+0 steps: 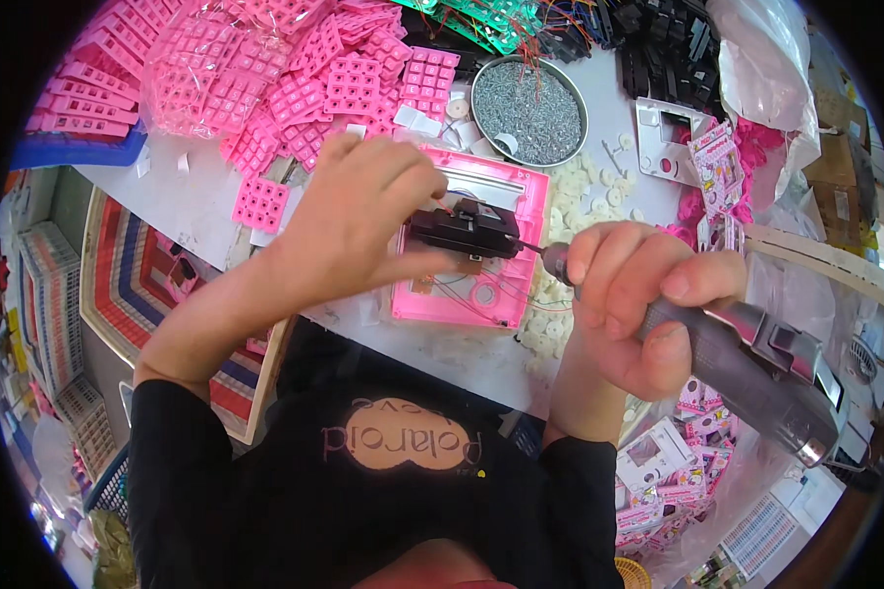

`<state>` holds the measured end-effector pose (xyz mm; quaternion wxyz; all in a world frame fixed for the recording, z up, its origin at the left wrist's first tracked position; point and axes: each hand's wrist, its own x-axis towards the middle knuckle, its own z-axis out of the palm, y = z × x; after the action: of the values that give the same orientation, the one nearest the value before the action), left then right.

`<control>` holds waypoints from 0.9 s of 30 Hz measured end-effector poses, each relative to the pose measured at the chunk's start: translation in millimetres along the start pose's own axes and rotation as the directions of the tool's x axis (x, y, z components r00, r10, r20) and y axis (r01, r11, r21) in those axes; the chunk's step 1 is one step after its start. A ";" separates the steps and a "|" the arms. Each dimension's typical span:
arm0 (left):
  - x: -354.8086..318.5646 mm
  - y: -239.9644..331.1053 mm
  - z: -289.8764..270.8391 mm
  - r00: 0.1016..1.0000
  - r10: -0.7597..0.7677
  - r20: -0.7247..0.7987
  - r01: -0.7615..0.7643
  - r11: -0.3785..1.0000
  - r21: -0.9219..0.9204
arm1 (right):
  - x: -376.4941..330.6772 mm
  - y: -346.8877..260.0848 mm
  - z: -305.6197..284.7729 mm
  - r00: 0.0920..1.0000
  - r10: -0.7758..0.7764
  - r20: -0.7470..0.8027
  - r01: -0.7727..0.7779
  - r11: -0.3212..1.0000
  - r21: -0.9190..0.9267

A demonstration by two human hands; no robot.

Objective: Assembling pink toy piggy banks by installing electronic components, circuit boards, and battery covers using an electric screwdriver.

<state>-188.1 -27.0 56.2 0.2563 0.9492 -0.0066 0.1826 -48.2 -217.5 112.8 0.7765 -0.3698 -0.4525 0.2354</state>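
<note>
My left hand grips a black plastic mechanism by its left end, above a pink plastic casing. The casing lies on the table with its inside up; thin wires and a round opening show in its lower part. In my right hand is a grey electric screwdriver, the fingers wrapped round its front. Its bit points left and meets or nearly meets the right end of the mechanism; I cannot tell whether it touches a screw. My left fingertips are partly hidden behind the mechanism.
A round metal bowl full of small screws stands behind the casing. Pink keypads pile up at the back left, black parts at the back right. Small cream pieces lie scattered right of the casing. Printed pink-and-white panels heap at lower right.
</note>
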 end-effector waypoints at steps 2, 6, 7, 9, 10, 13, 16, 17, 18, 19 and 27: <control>-17.7 -1.9 17.2 1.000 -0.023 -0.001 0.023 0.999 0.042 | 1.6 7.3 3.5 1.000 -0.004 -0.001 0.004 1.000 0.022; -21.4 -10.4 31.7 1.000 0.005 -0.026 -0.005 1.000 0.006 | 4.6 26.1 8.3 0.999 -0.002 0.047 0.003 1.000 -0.017; -21.3 -11.7 32.2 1.000 0.005 -0.028 -0.006 1.000 -0.022 | 5.0 31.9 8.0 0.998 -0.006 0.063 0.007 1.000 -0.020; -21.8 -11.2 31.9 1.000 -0.013 -0.003 0.013 1.000 -0.026 | 6.0 43.0 8.4 0.996 -0.017 0.089 0.018 1.000 -0.016; -22.2 -10.8 31.8 1.000 -0.024 0.009 0.024 0.999 -0.028 | 6.9 46.4 8.8 0.995 -0.023 0.096 0.025 1.000 -0.017; -23.0 -10.8 32.6 1.000 -0.017 0.001 0.017 0.999 -0.039 | 7.8 53.3 9.9 0.993 -0.024 0.113 0.027 0.999 -0.024; -23.8 -11.8 33.7 1.000 -0.007 -0.005 0.007 0.999 -0.038 | 7.5 53.8 19.5 0.998 0.012 0.058 -0.004 0.989 -0.148; -23.8 -12.2 34.4 1.000 -0.002 -0.009 0.001 0.999 -0.046 | 8.2 54.2 21.7 0.998 0.015 0.053 -0.005 0.984 -0.176; -23.9 -12.6 35.6 1.000 0.003 -0.013 -0.004 0.999 -0.053 | 8.6 54.1 23.7 0.999 0.018 0.048 -0.008 0.979 -0.205; -24.0 -13.2 36.2 1.000 0.007 -0.017 -0.008 0.998 -0.059 | 9.4 54.7 24.1 0.998 0.012 0.069 0.002 0.979 -0.203; -26.2 -16.2 38.3 0.995 0.072 -0.069 -0.079 0.992 -0.104 | 13.2 62.6 11.4 0.960 -0.022 0.279 0.058 0.991 -0.122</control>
<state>-197.7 -33.7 8.5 0.2994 0.9268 -0.0437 0.2225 -53.8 -165.6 74.0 0.6845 -0.3735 -0.5785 0.2395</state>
